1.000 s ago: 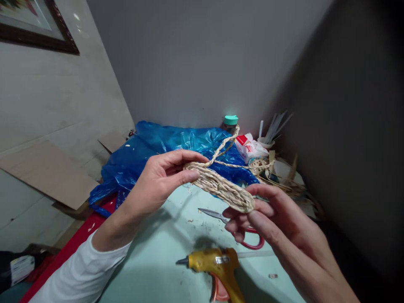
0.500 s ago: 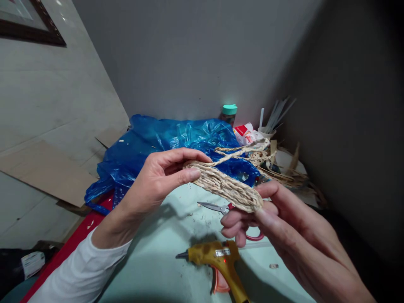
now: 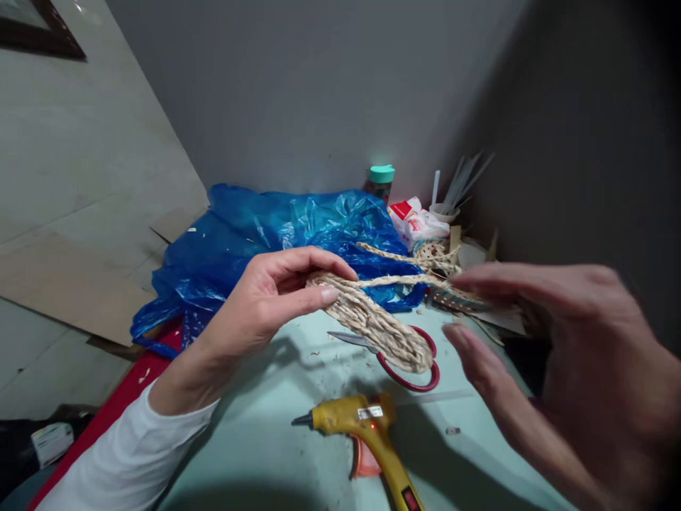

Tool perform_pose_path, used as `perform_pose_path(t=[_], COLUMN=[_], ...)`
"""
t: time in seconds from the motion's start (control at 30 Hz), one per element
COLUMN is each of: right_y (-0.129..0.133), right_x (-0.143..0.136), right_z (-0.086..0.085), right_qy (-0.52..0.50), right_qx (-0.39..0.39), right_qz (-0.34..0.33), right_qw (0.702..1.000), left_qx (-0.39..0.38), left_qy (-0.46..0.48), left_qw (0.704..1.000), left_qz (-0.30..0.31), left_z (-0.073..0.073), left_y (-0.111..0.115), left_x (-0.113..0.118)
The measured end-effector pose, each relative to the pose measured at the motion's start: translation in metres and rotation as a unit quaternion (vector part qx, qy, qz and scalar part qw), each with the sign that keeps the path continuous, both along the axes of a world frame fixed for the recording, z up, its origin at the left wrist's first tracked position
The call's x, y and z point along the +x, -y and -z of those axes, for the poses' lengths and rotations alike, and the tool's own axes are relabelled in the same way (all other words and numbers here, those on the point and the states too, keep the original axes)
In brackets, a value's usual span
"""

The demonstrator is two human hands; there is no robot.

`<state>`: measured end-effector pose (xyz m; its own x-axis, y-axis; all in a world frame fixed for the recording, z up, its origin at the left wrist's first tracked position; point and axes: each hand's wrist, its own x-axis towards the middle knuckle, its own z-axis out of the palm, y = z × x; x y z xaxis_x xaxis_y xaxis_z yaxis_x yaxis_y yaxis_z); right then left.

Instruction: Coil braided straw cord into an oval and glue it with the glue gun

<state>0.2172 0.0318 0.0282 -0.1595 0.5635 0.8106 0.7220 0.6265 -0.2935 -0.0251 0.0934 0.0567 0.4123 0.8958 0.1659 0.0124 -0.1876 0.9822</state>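
A flat oval coil of braided straw rope [image 3: 375, 323] hangs over the table, tilted down to the right. My left hand [image 3: 277, 294] pinches its upper left end between thumb and fingers. From that end a loose length of the rope [image 3: 396, 281] runs right, towards my right hand [image 3: 558, 341]. That hand is blurred, off the coil, with thumb and fingers apart; its fingertips overlap the rope's far part, and whether they touch it I cannot tell. Red-handled scissors [image 3: 412, 387] lie below, partly covered by the coil. Nearer me rests a yellow glue gun [image 3: 351, 415] with a red light showing.
A crumpled blue plastic bag [image 3: 234, 241] covers the back of the pale green table [image 3: 255, 454]. Behind it stand a green-lidded jar [image 3: 381, 183], a red and white packet [image 3: 418, 223] and a cup of white sticks [image 3: 445, 211]. Straw pieces lie at the right.
My right hand has let go of the coil's right end and moved right, its fingers opening. The coil's free end has dropped slightly, uncovering the scissors' handles. My left hand keeps its hold.
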Motion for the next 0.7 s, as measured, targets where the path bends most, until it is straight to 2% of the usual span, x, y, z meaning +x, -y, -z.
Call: perform_pose_path(t=[0.07,0.13,0.2,0.33,0.47,0.63,0.7], right_y=[-0.006,-0.01,-0.012,-0.01,-0.01,-0.005,-0.001], right_x=[0.002,0.002,0.001,0.0,0.002,0.002,0.001], right_z=[-0.002,-0.003,-0.003,-0.003,-0.001,0.0,-0.001], right_qy=[0.079,0.108,0.106,0.097,0.112,0.091,0.1], right_qx=[0.031,-0.003,-0.037,-0.057,-0.094,-0.043,-0.031], right_qz=[-0.002,-0.048,-0.083,-0.103,-0.131,-0.097,-0.081], right_qw=[0.996,0.993,0.99,0.988,0.981,0.99,0.991], left_qx=[-0.01,-0.016,-0.024,-0.043,-0.039,-0.04,-0.025], left_qy=[-0.013,-0.028,-0.033,-0.032,-0.021,-0.061,-0.066], left_qw=[1.0,0.999,0.999,0.997,0.999,0.997,0.998], left_qz=[0.01,0.016,0.026,0.046,0.027,0.024,0.003], left_z=[0.0,0.0,0.0,0.001,0.001,0.0,0.001], left_y=[0.002,0.004,0.005,0.007,0.008,0.01,0.011], left_x=[0.002,0.003,0.005,0.007,0.009,0.012,0.013])
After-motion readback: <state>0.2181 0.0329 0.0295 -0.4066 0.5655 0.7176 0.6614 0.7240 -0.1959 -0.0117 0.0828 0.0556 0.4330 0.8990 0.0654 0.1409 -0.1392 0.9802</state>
